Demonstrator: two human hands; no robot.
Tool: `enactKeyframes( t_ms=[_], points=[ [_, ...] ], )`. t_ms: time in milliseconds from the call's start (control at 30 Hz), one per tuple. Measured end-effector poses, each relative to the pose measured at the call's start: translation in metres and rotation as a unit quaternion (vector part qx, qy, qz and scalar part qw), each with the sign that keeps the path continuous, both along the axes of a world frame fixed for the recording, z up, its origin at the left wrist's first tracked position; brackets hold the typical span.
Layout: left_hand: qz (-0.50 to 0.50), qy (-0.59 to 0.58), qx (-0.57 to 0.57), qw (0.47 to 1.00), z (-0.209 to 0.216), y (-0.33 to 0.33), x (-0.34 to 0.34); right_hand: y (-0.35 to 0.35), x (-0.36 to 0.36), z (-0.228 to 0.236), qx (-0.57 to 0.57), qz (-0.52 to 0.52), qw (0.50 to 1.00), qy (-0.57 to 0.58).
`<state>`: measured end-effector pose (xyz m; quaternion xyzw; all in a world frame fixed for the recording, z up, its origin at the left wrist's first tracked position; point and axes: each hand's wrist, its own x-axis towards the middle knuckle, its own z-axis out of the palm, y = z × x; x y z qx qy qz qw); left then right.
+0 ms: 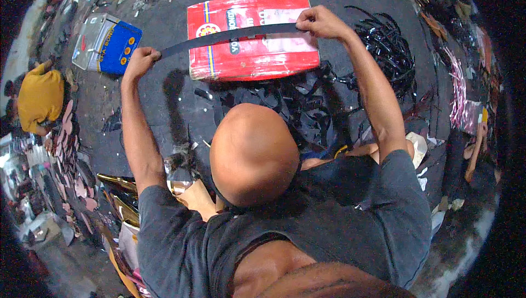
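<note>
A long flat black strip (230,36) is stretched between my two hands, running across above a red cardboard box (257,67). At its left end, my left hand (142,61) is closed with the fingertips pinching the strip, beside the blue and silver tin (118,47). My right hand (324,22) pinches the other end over the box's right side, a little higher in the view. The strip looks nearly straight, with a slight bow. Whether it touches the box top cannot be told.
A tangled heap of shiny black strips (386,51) lies right of the box, and more black strips (307,114) lie in front of it. At left are a mustard-yellow bundle (41,99) and scattered pink pieces (67,128). Shiny pink strands (457,87) lie far right.
</note>
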<state>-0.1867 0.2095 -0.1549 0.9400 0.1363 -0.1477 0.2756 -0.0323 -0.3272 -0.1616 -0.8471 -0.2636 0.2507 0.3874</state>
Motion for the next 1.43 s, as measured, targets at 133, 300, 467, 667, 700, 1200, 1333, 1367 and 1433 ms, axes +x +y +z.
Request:
enactKeyframes(
  t_ms=[133,300,467,667,700,1200,1333,1367,1433],
  points=[
    [0.028,-0.329,0.492,0.805,0.006,-0.130,0.036,0.011,-0.015,-0.010,-0.148,-0.051,0.969,-0.193],
    [-0.102,-0.401,-0.164,0.895,-0.025,-0.298,0.081,0.018,-0.035,-0.001,-0.094,-0.132,0.949,-0.269],
    [-0.127,-0.344,-0.259,0.894,-0.049,-0.359,0.088,-0.002,-0.039,-0.004,-0.064,-0.145,0.934,-0.320],
    [-0.143,-0.425,-0.173,0.877,-0.075,-0.366,0.089,-0.021,-0.047,-0.013,-0.052,-0.083,0.895,-0.436],
    [-0.138,-0.419,-0.198,0.876,-0.078,-0.368,0.090,-0.024,-0.046,-0.015,-0.042,-0.086,0.893,-0.439],
    [-0.112,-0.407,-0.204,0.883,-0.044,-0.370,0.072,-0.029,-0.062,-0.001,0.044,-0.094,0.929,-0.355],
    [-0.119,-0.392,-0.199,0.890,-0.041,-0.374,0.074,-0.035,-0.057,-0.007,0.083,-0.107,0.929,-0.346],
    [-0.123,-0.393,-0.186,0.892,-0.041,-0.374,0.073,-0.038,-0.056,-0.008,0.089,-0.108,0.929,-0.342],
    [-0.102,-0.370,-0.210,0.899,-0.041,-0.376,0.074,-0.040,-0.053,-0.012,0.104,-0.112,0.930,-0.336]
  ],
)
